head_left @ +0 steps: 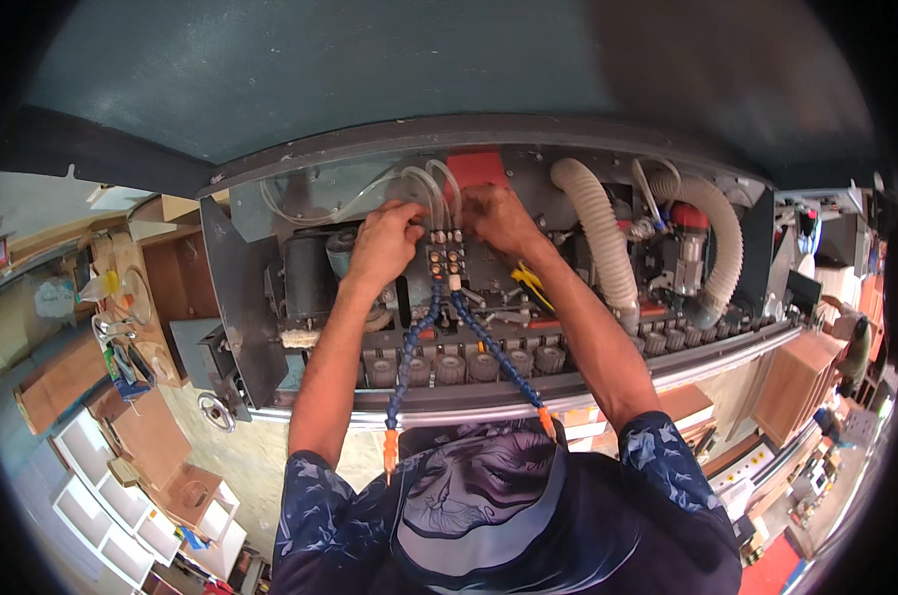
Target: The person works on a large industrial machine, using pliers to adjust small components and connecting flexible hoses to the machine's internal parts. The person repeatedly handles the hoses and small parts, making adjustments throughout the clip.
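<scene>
Both my hands reach into the machine's open housing, on either side of a small valve block (446, 260) with brass fittings. My left hand (384, 243) has its fingers curled, close to a clear tube (432, 194) that loops down into the block. Across from it, my right hand (498, 216) has its fingers drawn together beside a second clear tube (453, 188), in front of a red patch (477, 167). What its fingertips hold, if anything, is hidden. Two blue segmented coolant hoses (412, 342) with orange nozzles (390, 453) hang from the block towards me.
A yellow-handled tool (531, 286) lies beside my right forearm. Ribbed beige hoses (599, 238) and a red-topped motor unit (689, 233) stand at the right. A dark cylindrical motor (310, 276) is at the left. A row of ridged rollers (483, 367) and a metal rail (707, 359) run along the front.
</scene>
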